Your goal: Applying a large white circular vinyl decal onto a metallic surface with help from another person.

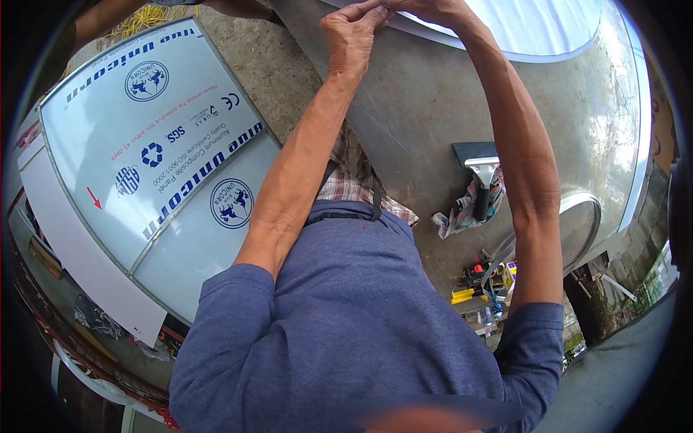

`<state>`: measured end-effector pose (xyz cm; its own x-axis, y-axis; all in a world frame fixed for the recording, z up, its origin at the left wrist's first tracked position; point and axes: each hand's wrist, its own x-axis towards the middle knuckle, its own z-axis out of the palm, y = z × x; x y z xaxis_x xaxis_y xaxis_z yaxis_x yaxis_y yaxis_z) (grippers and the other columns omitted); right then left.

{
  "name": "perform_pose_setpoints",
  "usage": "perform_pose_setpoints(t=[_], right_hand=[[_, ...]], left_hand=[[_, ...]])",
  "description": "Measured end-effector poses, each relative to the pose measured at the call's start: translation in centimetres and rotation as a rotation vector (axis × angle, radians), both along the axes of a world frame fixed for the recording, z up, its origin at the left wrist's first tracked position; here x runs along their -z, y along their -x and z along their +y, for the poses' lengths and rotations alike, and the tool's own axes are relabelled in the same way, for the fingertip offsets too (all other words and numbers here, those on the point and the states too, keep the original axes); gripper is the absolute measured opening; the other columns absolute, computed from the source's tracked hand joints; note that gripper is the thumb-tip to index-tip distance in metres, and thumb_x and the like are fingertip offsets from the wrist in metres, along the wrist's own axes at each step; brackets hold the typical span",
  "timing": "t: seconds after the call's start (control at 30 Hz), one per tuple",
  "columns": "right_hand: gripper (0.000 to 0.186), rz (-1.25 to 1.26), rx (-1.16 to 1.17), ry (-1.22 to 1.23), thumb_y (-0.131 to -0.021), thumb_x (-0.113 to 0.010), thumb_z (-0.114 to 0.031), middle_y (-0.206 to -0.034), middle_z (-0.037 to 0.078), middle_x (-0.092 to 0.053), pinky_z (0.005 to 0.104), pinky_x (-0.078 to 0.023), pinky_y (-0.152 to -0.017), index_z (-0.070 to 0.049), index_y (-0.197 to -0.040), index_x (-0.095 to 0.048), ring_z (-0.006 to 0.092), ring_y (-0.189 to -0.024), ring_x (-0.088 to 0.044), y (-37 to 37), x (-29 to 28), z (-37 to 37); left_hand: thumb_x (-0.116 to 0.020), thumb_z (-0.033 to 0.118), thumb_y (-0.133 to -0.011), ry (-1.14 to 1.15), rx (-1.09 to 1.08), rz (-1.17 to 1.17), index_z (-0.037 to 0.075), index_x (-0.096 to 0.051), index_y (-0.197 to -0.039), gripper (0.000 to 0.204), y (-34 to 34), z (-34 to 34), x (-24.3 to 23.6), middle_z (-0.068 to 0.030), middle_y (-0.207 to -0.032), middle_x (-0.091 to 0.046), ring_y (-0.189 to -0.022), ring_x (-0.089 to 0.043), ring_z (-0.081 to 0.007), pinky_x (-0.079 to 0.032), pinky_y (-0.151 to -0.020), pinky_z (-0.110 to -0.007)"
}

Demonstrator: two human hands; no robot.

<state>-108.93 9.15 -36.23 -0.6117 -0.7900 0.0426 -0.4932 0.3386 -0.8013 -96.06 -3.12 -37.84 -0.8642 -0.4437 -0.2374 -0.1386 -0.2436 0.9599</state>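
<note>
Left hand, head view: at top centre, we see the bare left hand [349, 42], thumb and fingertips pressed together; what's between, we cannot tell.
Right hand: the bare right hand [433, 10], just beside it, is partly cut off; its grip we cannot tell.
Sheet: thin, curved white sheet [538, 30], upper right, over the grey metal tabletop [426, 108].

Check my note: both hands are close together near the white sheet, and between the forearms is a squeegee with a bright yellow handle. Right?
Not quite: the head view shows the squeegee with a black handle. The left hand and right hand are close together near the white sheet, as noted.
</note>
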Motion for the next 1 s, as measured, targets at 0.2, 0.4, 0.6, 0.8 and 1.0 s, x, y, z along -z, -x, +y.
perform_pose_setpoints(t=[0.2,0.4,0.6,0.8,1.0], right_hand=[[0.016,-0.053,0.040,-0.037,-0.075,-0.072,-0.009,-0.080,0.016,-0.070,0.0371,-0.054,-0.064,0.003,-0.085,-0.074,0.0259,-0.069,-0.068,-0.4,-0.5,-0.1],[0.016,0.037,0.043,0.004,-0.072,-0.070,-0.008,-0.080,0.017,-0.070,0.0371,-0.054,-0.064,0.003,-0.084,-0.073,0.0268,-0.071,-0.068,-0.8,0.0,-0.4],[0.017,0.030,0.036,0.037,-0.072,-0.070,-0.009,-0.081,0.017,-0.070,0.0377,-0.054,-0.065,0.003,-0.084,-0.072,0.0268,-0.072,-0.068,-0.5,0.5,-0.1],[0.018,-0.024,0.033,0.037,-0.073,-0.070,-0.011,-0.081,0.015,-0.069,0.0364,-0.053,-0.066,0.003,-0.084,-0.072,0.0248,-0.072,-0.066,-0.4,0.6,0.0],[0.017,-0.117,0.021,0.076,-0.076,-0.071,-0.011,-0.080,0.014,-0.069,0.0354,-0.053,-0.065,0.003,-0.087,-0.072,0.0236,-0.072,-0.066,-0.2,0.3,0.6]], left_hand=[[-0.068,-0.005,-0.087,-0.067,0.000,0.081,-0.012,-0.068,-0.104,0.019,-0.1,0.1,0.5,-0.0187,-0.095,-0.072,-0.086,-0.073,-0.0252,-0.061,-0.079,-0.031],[-0.069,-0.003,-0.087,-0.056,0.001,0.070,-0.011,-0.068,-0.104,0.019,-0.1,-0.1,0.7,-0.0167,-0.094,-0.072,-0.084,-0.072,-0.0234,-0.061,-0.078,-0.031],[-0.069,-0.003,-0.087,-0.046,0.007,0.060,-0.011,-0.069,-0.104,0.018,0.0,0.0,0.5,-0.0160,-0.094,-0.072,-0.083,-0.072,-0.0228,-0.061,-0.078,-0.031],[-0.070,-0.003,-0.087,-0.063,-0.004,0.069,-0.011,-0.069,-0.103,0.018,0.0,0.0,0.6,-0.0167,-0.094,-0.072,-0.083,-0.072,-0.0233,-0.061,-0.078,-0.031],[-0.070,-0.004,-0.086,-0.063,0.001,0.078,-0.012,-0.069,-0.102,0.018,-0.1,-0.2,1.0,-0.0176,-0.094,-0.072,-0.084,-0.073,-0.0245,-0.061,-0.079,-0.032]])
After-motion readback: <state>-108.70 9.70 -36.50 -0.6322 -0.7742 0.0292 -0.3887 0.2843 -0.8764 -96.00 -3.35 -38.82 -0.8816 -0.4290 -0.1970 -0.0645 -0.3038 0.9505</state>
